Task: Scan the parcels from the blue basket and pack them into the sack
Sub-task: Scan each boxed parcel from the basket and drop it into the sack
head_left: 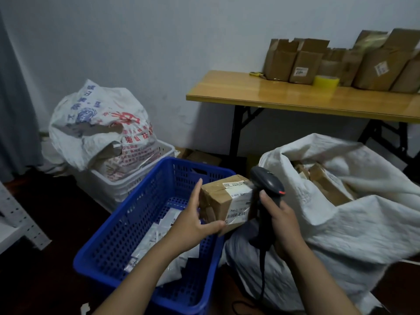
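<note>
Two hands at work: the left hand (193, 226) grips a cardboard parcel (223, 198) over the far right corner of the blue basket (113, 244), while the right hand (284, 221) — fingers curled round its handle — holds a black scanner (268, 185) just beside it. White mailers (159, 237) lie in the basket; the open sack (363, 219) stands alongside.

A small brown box (225, 198) with white labels is tilted at lower centre, held in the left hand (195, 223) over the blue basket's (136, 214) far right corner. The dark scanner (268, 185) in the right hand (284, 221) is just beside its right end. The perforated basket holds flat white parcels (156, 237), and the white sack (352, 223) slumps open at right, just beside it, with brown cartons (322, 178) showing in its mouth.
</note>
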